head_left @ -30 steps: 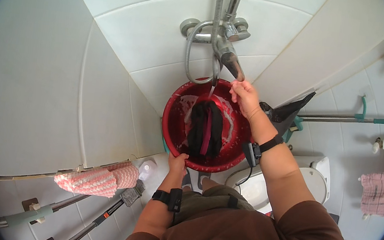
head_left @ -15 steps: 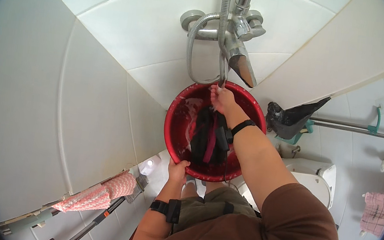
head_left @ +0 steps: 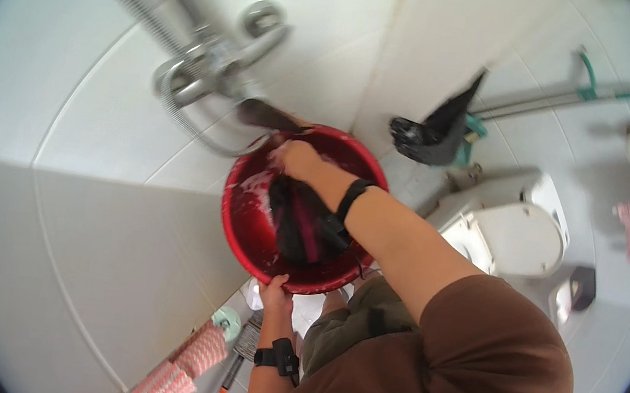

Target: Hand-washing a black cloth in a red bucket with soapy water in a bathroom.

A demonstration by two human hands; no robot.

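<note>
Step in hand, by judgement: the work is centring on wetting or rinsing a dark cloth [head_left: 288, 233] under the tap; the next move seems to be calling for a steady rim and a sure hold on the cloth.

Left hand [head_left: 276, 293]: fingers and thumb are pinching the near rim of a red basin [head_left: 234, 234].

Right hand [head_left: 296, 160]: is reaching over the basin's far side; its fingers are blurring, so whether they are spreading, closing or touching the cloth, one cannot tell.

Basin: is holding the dark cloth, magenta-striped, which is lying just below the right fingers and beyond the left ones; pale suds [head_left: 256, 189] are clinging left of the right fingers.

Faucet [head_left: 221, 65]: is projecting from the wall, beyond the right fingers.

Black plastic bag [head_left: 442, 134]: is hanging well right of both hands' fingers, contents not showing.
</note>
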